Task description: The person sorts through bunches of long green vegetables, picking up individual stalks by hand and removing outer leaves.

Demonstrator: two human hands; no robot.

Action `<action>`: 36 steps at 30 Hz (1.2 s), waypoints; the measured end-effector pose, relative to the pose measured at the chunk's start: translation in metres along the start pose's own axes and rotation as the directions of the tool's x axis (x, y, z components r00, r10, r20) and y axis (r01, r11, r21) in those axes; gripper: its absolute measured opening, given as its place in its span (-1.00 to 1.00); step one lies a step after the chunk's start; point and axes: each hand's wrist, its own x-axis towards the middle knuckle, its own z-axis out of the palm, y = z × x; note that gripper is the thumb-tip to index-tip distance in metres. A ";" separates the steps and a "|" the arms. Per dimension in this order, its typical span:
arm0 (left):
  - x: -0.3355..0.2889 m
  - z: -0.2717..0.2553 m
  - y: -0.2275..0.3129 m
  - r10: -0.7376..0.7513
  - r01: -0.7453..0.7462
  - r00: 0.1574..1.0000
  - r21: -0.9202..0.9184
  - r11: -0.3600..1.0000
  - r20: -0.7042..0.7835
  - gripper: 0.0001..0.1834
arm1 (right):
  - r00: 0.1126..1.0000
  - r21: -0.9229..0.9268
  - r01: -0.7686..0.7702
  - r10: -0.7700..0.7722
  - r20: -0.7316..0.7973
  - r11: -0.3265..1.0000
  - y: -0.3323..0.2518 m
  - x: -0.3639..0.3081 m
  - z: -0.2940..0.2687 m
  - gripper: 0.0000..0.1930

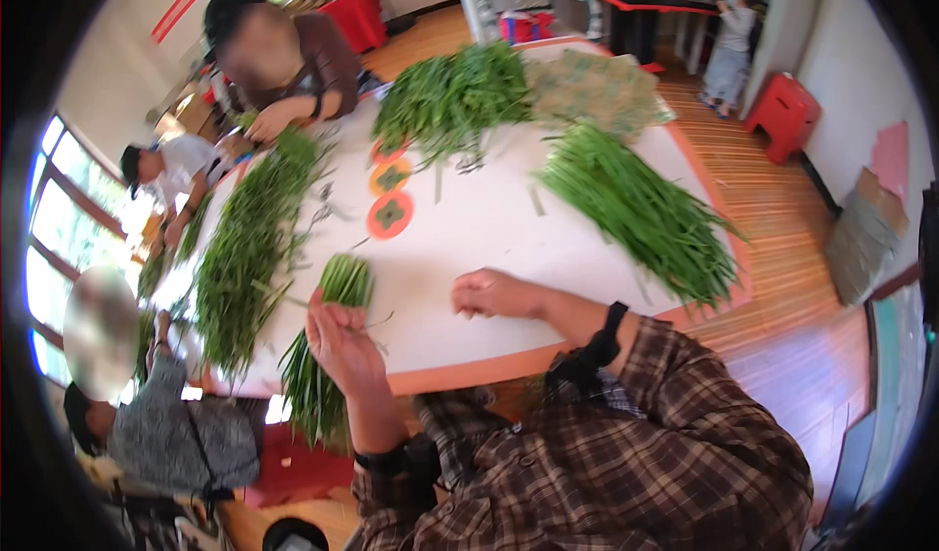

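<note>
Two hands of mine show in the head view. My left hand [342, 341] has its grip closed around a bundle of green chives [328, 355], held upright at the near edge of the white counter [469, 238], its lower end hanging past that edge. My right hand [494, 294] rests on the counter just beside it, fingers curled loosely, pinching nothing I can see. Long chive piles [245, 248] lie left, more heaps [636, 209] right; another person's hand [274, 119] works across.

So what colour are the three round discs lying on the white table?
The three discs are orange-red with dark green middles; the head view shows them best.
</note>
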 end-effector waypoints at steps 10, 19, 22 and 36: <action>0.039 -0.065 0.058 0.121 -0.191 0.981 0.872 0.450 0.152 -0.79 | 1.000 0.159 -0.003 0.001 0.010 0.987 0.006 0.006 0.003 -0.80; 0.060 -0.087 0.036 0.236 -0.373 0.875 0.900 -0.227 0.422 -0.91 | 1.000 0.119 0.006 -0.006 -0.007 0.993 0.002 0.004 0.000 -0.79; 0.062 -0.089 0.028 0.259 -0.401 0.845 0.875 -0.272 0.468 -0.92 | 1.000 0.118 0.005 -0.003 -0.010 0.993 0.005 0.005 0.000 -0.79; 0.066 -0.089 0.009 0.135 -0.342 0.897 0.853 -0.395 0.422 -0.85 | 1.000 0.117 0.009 -0.007 -0.018 0.993 0.005 0.004 -0.001 -0.79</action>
